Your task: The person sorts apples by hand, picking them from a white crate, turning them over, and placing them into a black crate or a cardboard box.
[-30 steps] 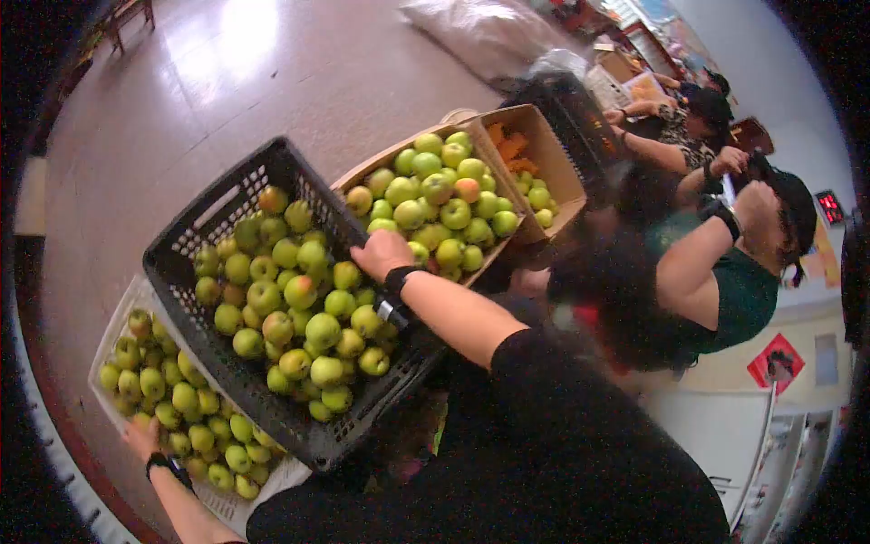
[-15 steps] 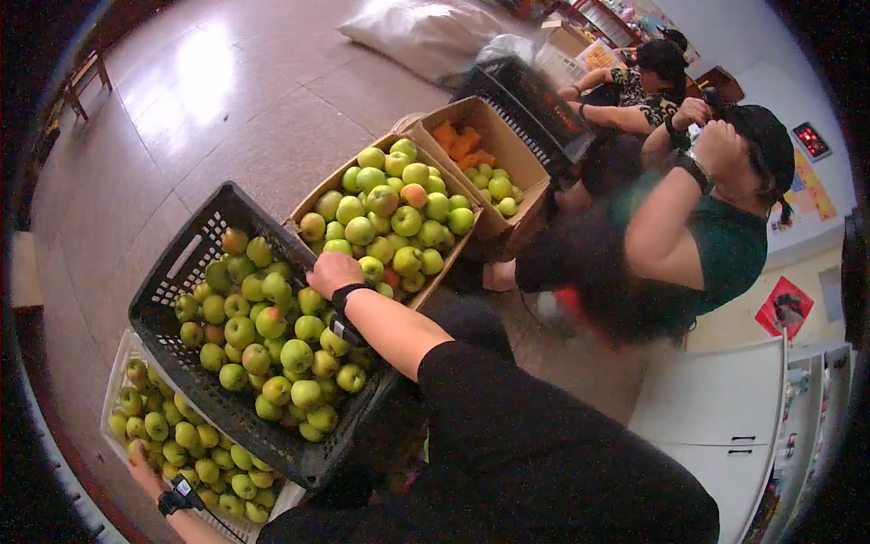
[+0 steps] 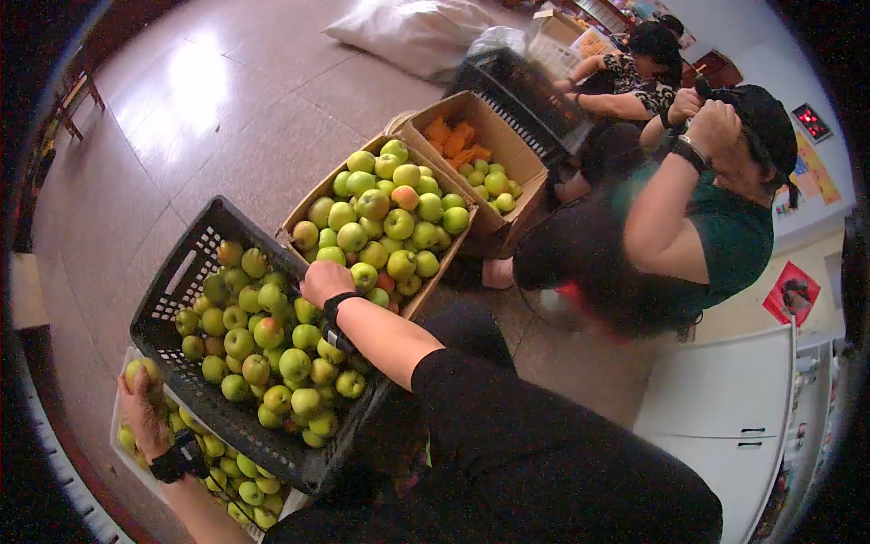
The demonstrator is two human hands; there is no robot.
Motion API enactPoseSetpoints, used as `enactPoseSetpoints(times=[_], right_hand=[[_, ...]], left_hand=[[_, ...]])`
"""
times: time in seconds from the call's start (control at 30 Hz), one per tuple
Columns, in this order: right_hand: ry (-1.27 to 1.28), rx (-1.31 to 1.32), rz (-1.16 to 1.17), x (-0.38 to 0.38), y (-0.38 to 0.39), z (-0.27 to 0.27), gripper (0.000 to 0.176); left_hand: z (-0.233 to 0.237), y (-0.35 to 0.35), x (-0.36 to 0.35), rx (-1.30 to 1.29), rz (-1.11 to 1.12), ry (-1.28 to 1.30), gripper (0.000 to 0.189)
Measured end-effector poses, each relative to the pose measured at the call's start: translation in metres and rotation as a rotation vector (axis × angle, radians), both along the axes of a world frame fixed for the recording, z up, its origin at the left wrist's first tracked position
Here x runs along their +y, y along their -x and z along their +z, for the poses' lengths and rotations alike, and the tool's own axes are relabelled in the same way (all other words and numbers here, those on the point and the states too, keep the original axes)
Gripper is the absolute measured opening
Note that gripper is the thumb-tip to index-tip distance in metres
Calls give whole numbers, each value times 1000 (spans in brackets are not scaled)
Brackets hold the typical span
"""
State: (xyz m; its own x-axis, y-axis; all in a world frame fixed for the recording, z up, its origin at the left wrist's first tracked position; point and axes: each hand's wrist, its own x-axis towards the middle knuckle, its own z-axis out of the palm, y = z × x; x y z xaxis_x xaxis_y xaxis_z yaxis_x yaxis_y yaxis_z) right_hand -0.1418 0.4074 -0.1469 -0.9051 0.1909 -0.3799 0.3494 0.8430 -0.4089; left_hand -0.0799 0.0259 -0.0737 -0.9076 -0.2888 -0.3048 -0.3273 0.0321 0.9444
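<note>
My left hand (image 3: 148,419) is closed round a green apple (image 3: 143,370) at the left edge of the black crate, above the white crate (image 3: 118,444) of green apples. My right hand (image 3: 326,282) is closed on the far right rim of the black plastic crate (image 3: 177,263), its fingertips hidden from me. That black crate is tilted and holds many green apples, some with a red blush. Right beside my right hand stands a cardboard box (image 3: 304,204) heaped with green apples.
A second cardboard box (image 3: 517,150) holds green apples and orange pieces. Behind it sit another black crate (image 3: 521,77) and a large white sack (image 3: 408,32). A person in a dark green top (image 3: 725,227) sits to the right, hands raised; another person (image 3: 625,86) bends farther back.
My left hand has risen from among the apples in the white crate with an apple in its fingers. My right hand stays at the black crate's rim. The view has shifted slightly.
</note>
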Motion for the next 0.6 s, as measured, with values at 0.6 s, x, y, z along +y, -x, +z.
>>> enactPoseSetpoints(times=[0.6], right_hand=[[-60, -72, 35, -2, 5, 2, 30]], left_hand=[[-122, 22, 170, -271, 5, -623, 29]])
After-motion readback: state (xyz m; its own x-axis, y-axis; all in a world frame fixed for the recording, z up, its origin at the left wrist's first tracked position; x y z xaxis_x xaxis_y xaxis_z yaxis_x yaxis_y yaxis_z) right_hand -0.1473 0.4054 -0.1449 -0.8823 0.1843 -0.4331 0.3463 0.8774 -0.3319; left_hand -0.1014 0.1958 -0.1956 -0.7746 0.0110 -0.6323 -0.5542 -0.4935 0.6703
